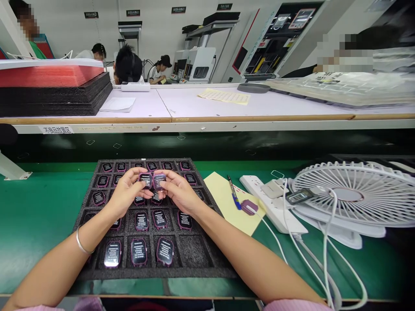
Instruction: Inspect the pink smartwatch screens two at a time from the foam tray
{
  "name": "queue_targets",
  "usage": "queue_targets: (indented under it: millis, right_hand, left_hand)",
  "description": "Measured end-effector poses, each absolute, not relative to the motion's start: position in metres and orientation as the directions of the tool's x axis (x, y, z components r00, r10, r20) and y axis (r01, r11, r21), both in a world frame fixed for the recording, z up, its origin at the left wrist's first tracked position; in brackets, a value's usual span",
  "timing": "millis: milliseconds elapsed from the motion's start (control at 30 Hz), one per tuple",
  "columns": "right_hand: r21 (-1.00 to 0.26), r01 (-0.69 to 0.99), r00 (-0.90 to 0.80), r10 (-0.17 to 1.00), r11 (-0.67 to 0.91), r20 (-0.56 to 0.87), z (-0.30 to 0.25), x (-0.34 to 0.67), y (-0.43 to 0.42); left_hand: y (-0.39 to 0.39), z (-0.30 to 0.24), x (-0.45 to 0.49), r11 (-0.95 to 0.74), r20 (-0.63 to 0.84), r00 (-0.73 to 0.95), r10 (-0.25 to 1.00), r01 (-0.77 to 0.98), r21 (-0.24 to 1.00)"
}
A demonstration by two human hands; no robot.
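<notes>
apparently mid-inspection: the left hand pinches one watch body, the right hand a second watch body, above the foam tray. reseating likely needs empty cells.

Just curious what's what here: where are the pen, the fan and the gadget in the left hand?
pen (233,192): head view, middle of its barrel.
fan (348,194): head view, centre hub of its grille.
gadget (145,179): head view, its dark face.
</notes>
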State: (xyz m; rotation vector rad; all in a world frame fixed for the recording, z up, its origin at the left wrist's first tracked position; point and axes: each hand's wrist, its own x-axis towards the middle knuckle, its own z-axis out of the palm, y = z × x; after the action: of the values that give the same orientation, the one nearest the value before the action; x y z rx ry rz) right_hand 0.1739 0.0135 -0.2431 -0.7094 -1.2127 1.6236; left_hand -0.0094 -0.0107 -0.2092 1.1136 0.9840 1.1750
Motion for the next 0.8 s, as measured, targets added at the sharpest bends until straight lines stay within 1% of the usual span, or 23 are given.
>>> queue_targets:
  millis: [600,800]
  right_hand:
    - [-0.926,-0.376,-0.391,0.911,-0.032,0.128,-0.2385,0.1730,0.0107]
    - [-0.931,-0.362,-0.380,0.918,-0.039,0.109,-0.2384,0.1731,0.0098]
  left_hand:
    - [-0.0120,-0.2057,-0.0084,0.028,-0.001,0.140,0.990,-0.190,0.981]
    - [-0.0122,-0.2066,-0.0084,0.023,0.003,0.138,0.990,-0.186,0.982]
